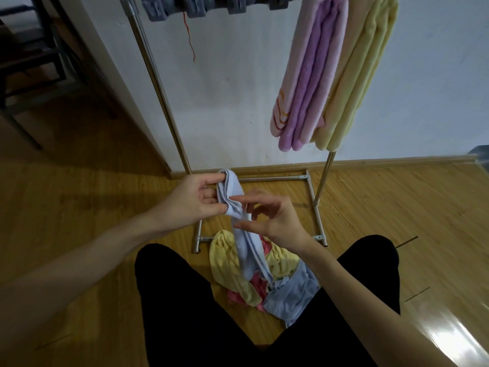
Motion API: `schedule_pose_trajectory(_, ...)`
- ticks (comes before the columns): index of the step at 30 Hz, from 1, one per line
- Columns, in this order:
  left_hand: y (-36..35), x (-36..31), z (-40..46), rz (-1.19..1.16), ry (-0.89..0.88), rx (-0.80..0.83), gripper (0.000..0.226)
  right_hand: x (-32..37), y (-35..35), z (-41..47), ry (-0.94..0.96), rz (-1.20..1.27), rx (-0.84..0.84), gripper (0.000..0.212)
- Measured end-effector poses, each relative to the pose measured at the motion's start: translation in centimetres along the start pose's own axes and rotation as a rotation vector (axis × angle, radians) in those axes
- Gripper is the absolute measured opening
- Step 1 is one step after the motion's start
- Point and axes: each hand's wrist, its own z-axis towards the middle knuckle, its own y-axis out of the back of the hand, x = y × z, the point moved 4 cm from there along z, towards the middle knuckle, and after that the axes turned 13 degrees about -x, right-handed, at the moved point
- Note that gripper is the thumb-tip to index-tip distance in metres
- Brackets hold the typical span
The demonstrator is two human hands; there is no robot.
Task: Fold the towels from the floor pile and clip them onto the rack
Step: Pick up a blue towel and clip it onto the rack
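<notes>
Towels already hang at the right end of the rack (161, 83): a pink and purple towel (309, 75) and a pale yellow towel (357, 75) beside it, both folded into long strips. Their top edges run out of view, so I take it on trust that clips hold them. Several grey clips (195, 7) further left on the bar hang free, so there is room for more.

A light blue towel (243, 234) is in work now. The left hand (195, 200) pinches its bunched upper end between thumb and fingers, curled round the cloth. The right hand (275, 221) sits just beside it with fingers loosely spread and thumb against the fabric; it seems to be smoothing rather than gripping. The strip trails down into the floor pile (264, 274), where yellow, pink and another blue piece lie heaped between the person's dark-clad knees. So I judge less than half done.

For moving, the rack's base frame (315, 207) lies on the wooden floor right behind the pile, with its uprights on either side. The lift to the free clips runs up between them, left of the hanging pair, and looks open.
</notes>
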Motion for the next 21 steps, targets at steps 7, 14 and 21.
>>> schedule_pose_trajectory(7, 0.2, -0.1, 0.3, -0.014, -0.061, 0.01, 0.057, 0.6, 0.6, 0.9, 0.032, -0.008, -0.019, 0.027)
schedule_pose_trajectory(14, 3.0, 1.0, 0.6, 0.622, -0.619, -0.157, 0.05, 0.9, 2.1, 2.0, -0.041, 0.099, -0.031, 0.025)
schedule_pose_trajectory(21, 0.8, 2.2, 1.1, 0.194, -0.347, -0.135, 0.05, 1.1, 2.5, 1.5, -0.075, 0.127, -0.017, 0.02)
